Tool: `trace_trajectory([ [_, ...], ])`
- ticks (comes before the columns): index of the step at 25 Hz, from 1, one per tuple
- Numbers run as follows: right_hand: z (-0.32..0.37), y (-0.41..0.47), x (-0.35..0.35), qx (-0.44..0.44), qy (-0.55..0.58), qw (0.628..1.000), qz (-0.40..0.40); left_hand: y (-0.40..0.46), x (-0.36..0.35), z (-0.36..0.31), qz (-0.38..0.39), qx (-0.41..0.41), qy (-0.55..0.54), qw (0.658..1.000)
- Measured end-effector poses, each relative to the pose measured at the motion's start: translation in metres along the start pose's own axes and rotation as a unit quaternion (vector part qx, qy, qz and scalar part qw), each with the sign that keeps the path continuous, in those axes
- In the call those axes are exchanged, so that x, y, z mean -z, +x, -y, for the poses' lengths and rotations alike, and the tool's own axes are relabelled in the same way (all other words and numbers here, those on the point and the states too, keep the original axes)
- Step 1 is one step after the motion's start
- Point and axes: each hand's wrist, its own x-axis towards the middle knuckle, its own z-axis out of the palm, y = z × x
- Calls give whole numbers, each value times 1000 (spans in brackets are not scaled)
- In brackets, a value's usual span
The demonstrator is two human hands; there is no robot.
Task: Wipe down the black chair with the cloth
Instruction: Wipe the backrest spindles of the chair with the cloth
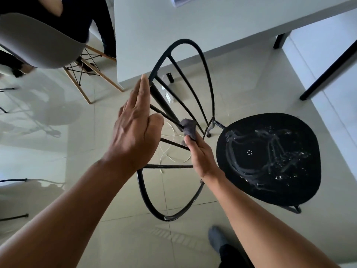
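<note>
The black chair has a round seat (270, 159) at the right, streaked with wet smears, and a curved wire backrest (185, 43) rising toward me at centre. My right hand (201, 153) pinches a small grey cloth (188, 126) against one of the backrest's thin spokes near where the spokes meet above the seat. My left hand (135, 130) is held flat with fingers straight and together, its edge against the left side of the backrest hoop. It grips nothing.
A white table (193, 26) stands just behind the chair, with black legs (328, 66) at the right. A grey shell chair (38, 41) with wooden legs and a seated person is at upper left. White cables (170, 149) and a power strip lie on the tiled floor. My foot (218, 238) is below.
</note>
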Motion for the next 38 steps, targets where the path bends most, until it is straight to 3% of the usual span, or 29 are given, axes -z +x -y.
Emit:
trace_trajectory([
  [2,-30,18,27,-109,-82,991,-9,0,-2,3,-1,4,-4,1000],
  [4,-44,38,46,-144,-201,969,5,1,0,5,-6,12,7,1000],
  [5,-44,48,53,-146,-215,965,-25,2,0,4,-7,12,11,1000],
  [7,-31,64,63,-163,-95,974,-128,3,0,1,-8,15,6,1000],
  [9,-21,69,71,-125,43,957,-260,2,1,-2,-7,16,-1,1000],
  [10,-19,68,72,-99,61,954,-277,2,2,-3,-8,14,-1,1000],
  [11,-18,66,69,-82,39,963,-252,1,1,-3,-10,13,-1,1000],
  [13,-31,66,58,-94,-129,981,-109,0,1,-2,-17,19,-1,1000],
  [14,-40,68,58,-109,-217,969,-43,-1,1,-1,-22,24,-2,999],
  [16,-47,81,62,-122,-298,947,8,-1,-1,-1,-29,28,-1,999],
  [20,-34,97,64,-127,-355,926,-22,-1,0,-2,-23,25,6,999],
  [23,-28,98,66,-171,-408,897,4,-1,0,-3,-24,24,14,999],
  [25,-32,88,70,-192,-380,905,0,0,1,-5,-26,33,10,999],
  [27,-39,73,68,-124,-393,911,-17,0,1,-5,-28,36,9,999],
  [30,-51,61,58,-71,-457,884,69,0,0,-3,-28,37,19,999],
  [34,-48,70,54,-101,-497,858,80,1,-1,0,-32,34,22,999],
  [38,-42,59,51,-205,-425,880,53,1,1,-6,-26,43,8,999],
])
